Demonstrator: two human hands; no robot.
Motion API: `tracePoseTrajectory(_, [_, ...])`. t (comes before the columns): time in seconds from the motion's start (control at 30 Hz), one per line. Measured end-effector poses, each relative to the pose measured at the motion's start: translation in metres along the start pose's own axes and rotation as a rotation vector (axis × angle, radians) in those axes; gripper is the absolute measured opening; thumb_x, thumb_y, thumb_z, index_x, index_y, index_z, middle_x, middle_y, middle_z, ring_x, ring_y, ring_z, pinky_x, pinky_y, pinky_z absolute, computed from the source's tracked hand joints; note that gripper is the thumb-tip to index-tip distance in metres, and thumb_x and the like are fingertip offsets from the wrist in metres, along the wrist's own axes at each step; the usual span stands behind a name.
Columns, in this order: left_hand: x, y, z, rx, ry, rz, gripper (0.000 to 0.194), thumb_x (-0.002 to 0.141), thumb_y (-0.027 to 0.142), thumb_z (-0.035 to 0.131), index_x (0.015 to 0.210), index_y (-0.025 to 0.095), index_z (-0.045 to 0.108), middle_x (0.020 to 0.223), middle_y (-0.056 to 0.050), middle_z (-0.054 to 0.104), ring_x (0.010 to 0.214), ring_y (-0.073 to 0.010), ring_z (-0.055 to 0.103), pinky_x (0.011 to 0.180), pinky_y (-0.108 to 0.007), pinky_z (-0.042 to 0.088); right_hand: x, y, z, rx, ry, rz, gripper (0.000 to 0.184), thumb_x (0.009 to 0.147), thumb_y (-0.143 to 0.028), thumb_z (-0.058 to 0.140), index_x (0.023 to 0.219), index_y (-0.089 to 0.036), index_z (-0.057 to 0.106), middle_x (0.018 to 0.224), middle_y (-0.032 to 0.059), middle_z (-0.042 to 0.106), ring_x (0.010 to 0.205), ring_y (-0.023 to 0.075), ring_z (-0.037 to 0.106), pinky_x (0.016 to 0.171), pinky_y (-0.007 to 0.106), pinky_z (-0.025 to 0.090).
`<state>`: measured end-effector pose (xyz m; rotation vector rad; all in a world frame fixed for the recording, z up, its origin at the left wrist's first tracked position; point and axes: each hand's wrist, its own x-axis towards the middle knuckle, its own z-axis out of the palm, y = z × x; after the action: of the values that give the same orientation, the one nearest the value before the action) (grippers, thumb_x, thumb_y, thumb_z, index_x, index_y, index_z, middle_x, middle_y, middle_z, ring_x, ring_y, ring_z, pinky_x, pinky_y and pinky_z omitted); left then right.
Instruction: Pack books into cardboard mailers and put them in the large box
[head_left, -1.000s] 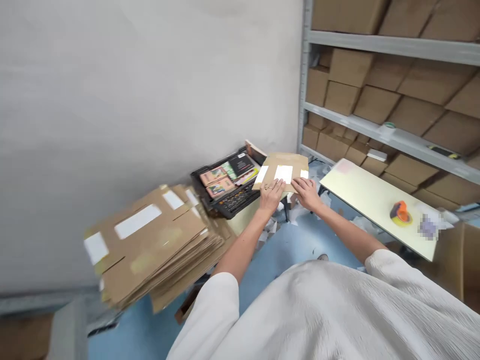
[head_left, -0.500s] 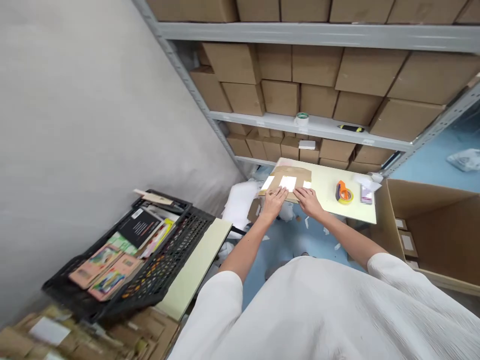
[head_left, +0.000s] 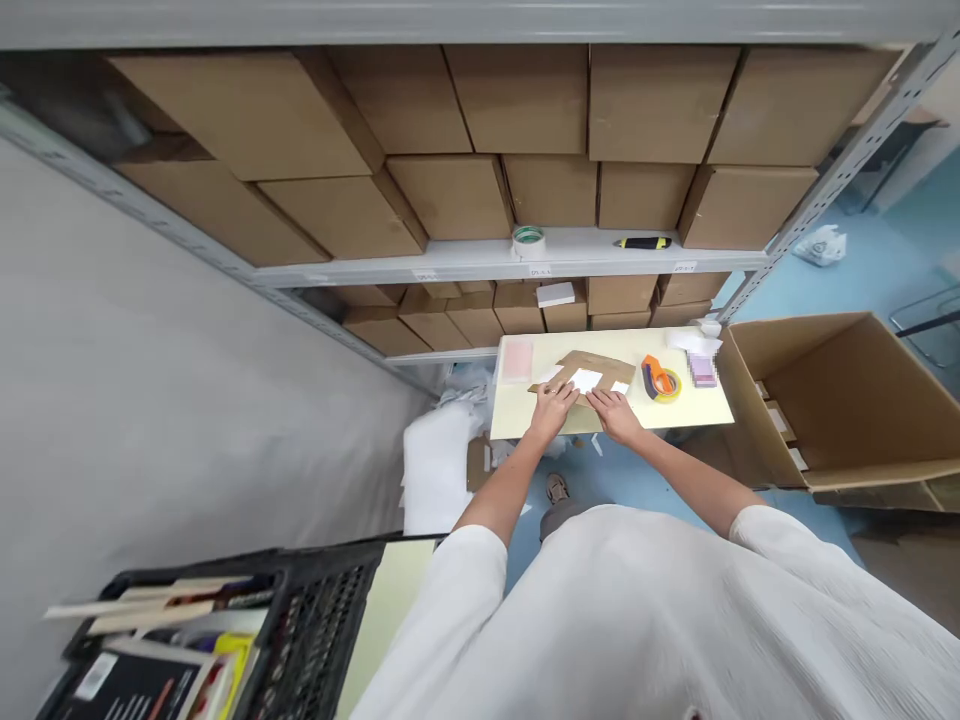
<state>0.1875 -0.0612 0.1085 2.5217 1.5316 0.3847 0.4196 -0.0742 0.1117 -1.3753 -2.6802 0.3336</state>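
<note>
A flat brown cardboard mailer (head_left: 611, 368) with white labels lies at a slant over the pale yellow tabletop (head_left: 511, 412). Its near left edge is gripped by my left hand (head_left: 553, 408), fingers on top. My right hand (head_left: 613, 412) grips the near edge farther right, close to a small white label. The undersides of both hands are hidden. Right of the mailer rests an orange tape dispenser (head_left: 652, 374) beside a roll of yellow tape (head_left: 670, 386). A purple pack (head_left: 703, 370) sits farther right, and a pale pink sheet (head_left: 517, 360) lies at the left end.
Shelves of brown boxes (head_left: 450, 195) rise behind the table, with a tape roll (head_left: 529, 243) and a yellow-black cutter (head_left: 643, 243) on one ledge. A large open carton (head_left: 862, 400) stands right. At lower left is a black crate (head_left: 315, 620) of books.
My view has turned right. The mailer, held in both hands, has moved right along the tabletop and tilted, uncovering the pink sheet at the left end.
</note>
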Motion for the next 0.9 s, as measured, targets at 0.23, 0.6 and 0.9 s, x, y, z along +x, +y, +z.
tracePoseTrajectory(0.23, [0.040, -0.074, 0.011, 0.125, -0.115, 0.041, 0.041, 0.105, 0.015, 0.048, 0.136, 0.027, 0.073, 0.129, -0.016, 0.071, 0.122, -0.0321, 0.063, 0.106, -0.049, 0.047, 0.063, -0.033, 0.023, 0.008, -0.118, 0.170, 0.059, 0.113, -0.033, 0.043, 0.169, -0.015, 0.048, 0.169, 0.0198, 0.052, 0.150, 0.0360, 0.051, 0.121, 0.050, 0.043])
tracePoseTrajectory(0.6, [0.051, -0.142, 0.025, -0.217, -0.310, -0.123, 0.056, 0.095, 0.003, 0.052, 0.144, 0.026, 0.067, 0.171, -0.011, 0.050, 0.145, -0.0318, 0.059, 0.123, -0.046, 0.043, 0.113, 0.004, 0.043, 0.353, -0.166, 0.444, 0.044, 0.111, -0.025, 0.051, 0.152, -0.016, 0.064, 0.154, 0.0157, 0.065, 0.134, 0.0228, 0.066, 0.117, 0.035, 0.050])
tracePoseTrajectory(0.9, [0.071, -0.127, 0.051, -0.249, -0.450, -0.322, 0.046, 0.100, 0.015, 0.055, 0.145, 0.021, 0.064, 0.157, -0.016, 0.057, 0.133, -0.0322, 0.066, 0.117, -0.045, 0.050, 0.147, 0.106, 0.031, 0.226, -0.328, 0.673, 0.046, 0.106, -0.028, 0.053, 0.149, -0.017, 0.065, 0.159, 0.0161, 0.059, 0.141, 0.0298, 0.057, 0.119, 0.041, 0.045])
